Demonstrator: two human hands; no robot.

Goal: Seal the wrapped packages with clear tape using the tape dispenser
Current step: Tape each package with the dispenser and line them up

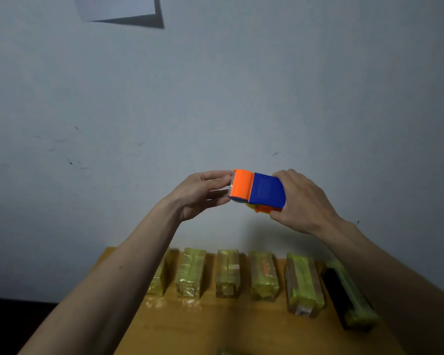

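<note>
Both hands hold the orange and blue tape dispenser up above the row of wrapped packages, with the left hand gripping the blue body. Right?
Not quite. The head view shows the right hand gripping the orange and blue tape dispenser by its blue body; the left hand fingers the orange end. Both are above the wrapped packages.

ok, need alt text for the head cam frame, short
Two bare hands hold an orange and blue tape dispenser up in front of a pale wall: the right hand grips the blue body, and the left hand pinches at the orange end. Below, six wrapped packages lie in a row on a wooden table.
</note>
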